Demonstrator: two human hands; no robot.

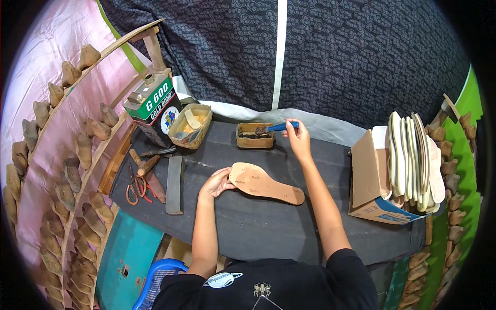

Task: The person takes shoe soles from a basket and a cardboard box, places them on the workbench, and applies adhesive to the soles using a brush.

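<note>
Left hand [217,183] fingers pinning tan insole [266,183] flat, mid worktop [248,227] | right hand [298,138] closed on blue-handled brush [276,127], bristles in small glue tub [254,135] at far edge | risk: overloaded brush may drip on worktop; insole may slip under light hold.

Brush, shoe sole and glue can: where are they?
brush [283,126], head view, on its blue handle, held in the right hand [298,139].
shoe sole [266,183], head view, on its tan middle, touched by the left hand [216,183].
glue can [155,103], head view, on its green side.
</note>
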